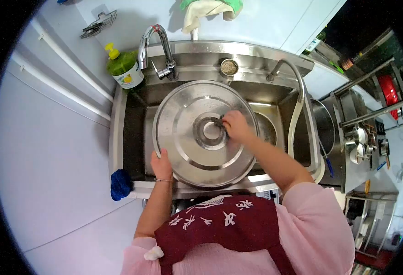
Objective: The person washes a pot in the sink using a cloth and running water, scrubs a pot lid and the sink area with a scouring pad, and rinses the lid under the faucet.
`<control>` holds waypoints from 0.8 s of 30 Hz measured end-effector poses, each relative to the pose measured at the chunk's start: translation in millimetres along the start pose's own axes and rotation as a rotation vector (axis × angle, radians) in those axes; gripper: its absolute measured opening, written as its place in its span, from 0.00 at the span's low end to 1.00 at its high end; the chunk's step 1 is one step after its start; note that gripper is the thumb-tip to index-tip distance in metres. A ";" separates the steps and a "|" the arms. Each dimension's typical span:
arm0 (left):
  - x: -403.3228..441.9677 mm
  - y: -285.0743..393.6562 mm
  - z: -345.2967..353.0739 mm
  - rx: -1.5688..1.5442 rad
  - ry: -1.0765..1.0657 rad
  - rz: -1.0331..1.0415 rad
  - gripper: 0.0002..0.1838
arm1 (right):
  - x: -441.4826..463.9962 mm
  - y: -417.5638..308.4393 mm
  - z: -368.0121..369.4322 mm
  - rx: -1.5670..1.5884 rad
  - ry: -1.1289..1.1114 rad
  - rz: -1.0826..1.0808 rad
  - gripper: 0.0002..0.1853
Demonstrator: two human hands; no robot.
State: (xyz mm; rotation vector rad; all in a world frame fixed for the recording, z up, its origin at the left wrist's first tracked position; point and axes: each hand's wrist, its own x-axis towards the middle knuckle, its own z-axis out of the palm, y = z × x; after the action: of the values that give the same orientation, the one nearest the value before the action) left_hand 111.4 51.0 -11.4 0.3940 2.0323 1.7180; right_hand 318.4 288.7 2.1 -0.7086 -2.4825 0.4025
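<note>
A large round metal lid (178, 123) with ringed ridges and a raised centre lies over the stainless steel sink (137, 158). My left hand (161, 165) grips its near left rim, thumb on top and fingers out of sight beneath. At the lid's centre, my right hand (238, 126) is closed and pressed down on a small dark scrubber (219, 122), mostly hidden by the fingers. Part of another round metal vessel (264, 128) shows in the basin under the lid's right edge.
A chrome faucet (165, 50) and green soap bottle (126, 71) stand at the back left. A small metal strainer cup (229, 67) sits on the back ledge. A pale hose (296, 114) hangs into the sink's right side. A blue cloth (121, 184) lies on the front left corner.
</note>
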 end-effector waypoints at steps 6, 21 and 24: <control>-5.3 5.8 0.3 0.060 0.015 0.019 0.09 | -47.5 -73.4 -2.8 0.038 -0.024 0.036 0.08; -20.4 0.2 2.4 -0.007 0.009 -0.060 0.13 | -11.2 -55.7 4.9 0.038 -0.133 -0.119 0.06; -23.9 6.4 -1.2 0.058 -0.019 -0.009 0.12 | -24.9 -20.6 -17.3 0.002 -0.115 -0.020 0.07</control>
State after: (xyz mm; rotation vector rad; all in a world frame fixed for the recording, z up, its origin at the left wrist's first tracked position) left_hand 131.0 39.5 -1.3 0.4175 2.0707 1.6470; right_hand 337.8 260.3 14.6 -0.6772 -2.5942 0.4502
